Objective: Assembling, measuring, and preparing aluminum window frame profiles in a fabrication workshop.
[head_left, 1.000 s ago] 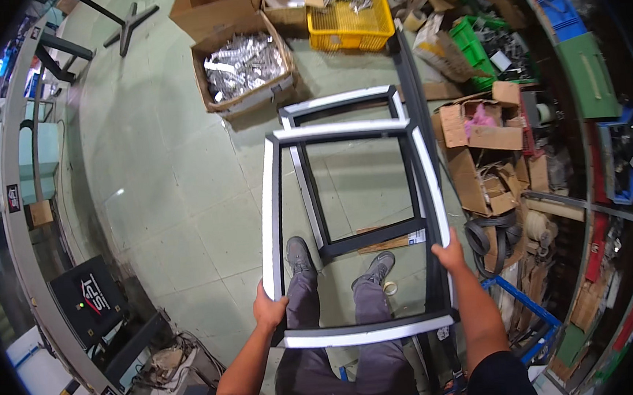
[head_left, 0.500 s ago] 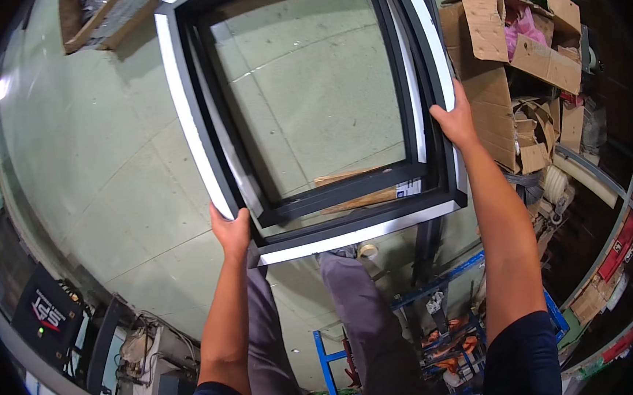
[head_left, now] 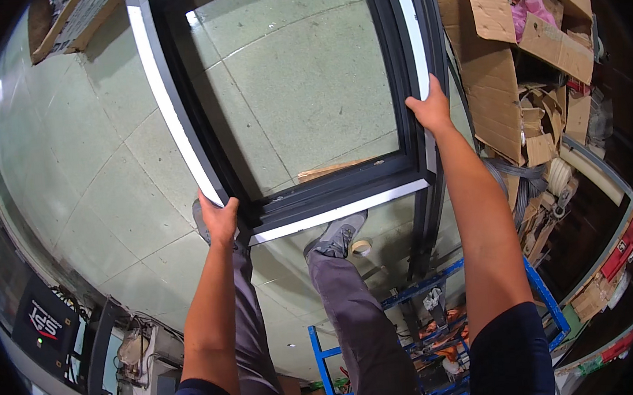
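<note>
Left hand (head_left: 220,217): grasping white-edged frame (head_left: 339,212), near-left corner
Right hand (head_left: 430,107): grasping its right side
Lower frame (head_left: 330,184): visible near-side gap to white-edged frame narrower than before

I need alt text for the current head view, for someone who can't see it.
A person's bare left hand grips a rectangular black-and-white frame near its lower left corner and the right hand its right side, over a pale green tiled floor. Open brown cardboard boxes stand at right, a blue metal rack toward lower right.
</note>
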A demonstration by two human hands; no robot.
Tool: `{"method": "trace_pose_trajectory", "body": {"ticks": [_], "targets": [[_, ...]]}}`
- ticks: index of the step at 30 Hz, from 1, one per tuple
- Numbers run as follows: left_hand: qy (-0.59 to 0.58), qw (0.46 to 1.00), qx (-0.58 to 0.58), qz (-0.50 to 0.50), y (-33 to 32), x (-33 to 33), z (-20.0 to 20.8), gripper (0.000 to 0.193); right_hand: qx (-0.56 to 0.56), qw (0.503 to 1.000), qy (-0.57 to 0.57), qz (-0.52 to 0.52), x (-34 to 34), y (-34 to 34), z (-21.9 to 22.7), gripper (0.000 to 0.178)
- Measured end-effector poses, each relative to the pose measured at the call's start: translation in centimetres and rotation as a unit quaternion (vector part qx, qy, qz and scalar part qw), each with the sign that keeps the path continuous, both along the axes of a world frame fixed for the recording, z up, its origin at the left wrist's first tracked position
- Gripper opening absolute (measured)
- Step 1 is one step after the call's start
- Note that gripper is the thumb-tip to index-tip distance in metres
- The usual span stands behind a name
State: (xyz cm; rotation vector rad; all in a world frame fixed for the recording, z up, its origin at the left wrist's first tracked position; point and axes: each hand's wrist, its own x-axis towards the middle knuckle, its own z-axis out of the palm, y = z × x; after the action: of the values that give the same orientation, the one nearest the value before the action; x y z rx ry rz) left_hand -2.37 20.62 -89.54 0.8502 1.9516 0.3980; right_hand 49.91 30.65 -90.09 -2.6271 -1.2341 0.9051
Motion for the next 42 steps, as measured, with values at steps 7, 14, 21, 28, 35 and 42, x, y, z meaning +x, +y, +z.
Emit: {"method": "trace_pose_trajectory", "body": {"ticks": [7, 14, 21, 28, 35, 42], "targets": [[-0.118, 0.99, -0.077, 0.01, 0.4, -0.6, -1.5, 0.068, 0.061, 0.99, -0.121, 0.041, -3.5, -4.0, 0.9, 0.096], [0.238, 0.738, -0.423, -0.469, -7.9, -15.5, 8.3, 0.117, -0.041, 0.995, -0.039, 0.078, -23.8, -19.4, 10.6, 0.097], [0.232, 0.625, -0.46, -0.587, -6.5, -12.3, 26.6, 0.095, -0.459, 0.872, 0.101, 0.132, -34.0, -35.9, 30.0, 0.092], [0.058, 0.778, -0.374, -0.502, 4.6, -14.9, 35.6, 0.07, -0.384, 0.88, 0.268, -0.076, -39.4, -40.2, 42.3, 0.095], [-0.135, 0.855, -0.27, -0.422, 13.5, -9.5, 48.5, 0.059, -0.106, 0.948, 0.208, -0.217, -47.9, -44.0, 59.2, 0.077], [-0.038, 0.878, -0.121, -0.462, 15.5, -13.7, 54.7, 0.051, 0.137, 0.889, 0.24, -0.364, -56.3, -49.9, 61.5, 0.072]]}}
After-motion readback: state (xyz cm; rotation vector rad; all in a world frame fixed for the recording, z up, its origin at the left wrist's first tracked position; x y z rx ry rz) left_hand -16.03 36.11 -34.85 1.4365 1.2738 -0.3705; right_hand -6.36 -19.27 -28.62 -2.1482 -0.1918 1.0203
